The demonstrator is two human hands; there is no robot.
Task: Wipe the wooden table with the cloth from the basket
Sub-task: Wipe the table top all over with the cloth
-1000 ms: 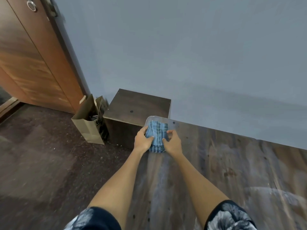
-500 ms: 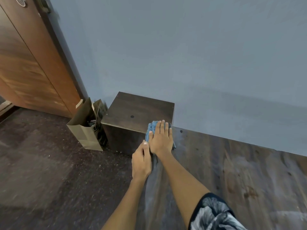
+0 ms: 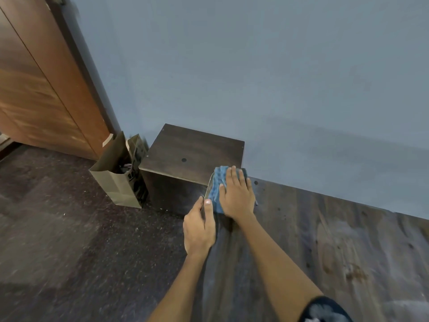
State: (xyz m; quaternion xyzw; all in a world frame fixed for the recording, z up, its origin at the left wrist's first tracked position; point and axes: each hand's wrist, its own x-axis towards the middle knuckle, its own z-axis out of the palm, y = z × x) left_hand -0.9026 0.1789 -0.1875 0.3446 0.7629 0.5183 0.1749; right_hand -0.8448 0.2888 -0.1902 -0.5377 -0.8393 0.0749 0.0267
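So the right hand lies flat on the blue cloth, fingers straight and spread a little, pressing it down at the far left corner of the tabletop. The cloth is bunched up under the palm and sticks out mostly on the left side of the hand, right at the corner's edge. The left hand sits on the left edge of the tabletop just beside the cloth, thumb lying on top with its tip nearly touching the fabric; the other fingers seem to wrap over the edge, but I can't really see them. The wood has pale smeary streaks across it. Just past the corner there's a lower dark cabinet against the blue wall, and a brown paper bag stands on the floor touching its left side. A wooden door is off at the upper left.
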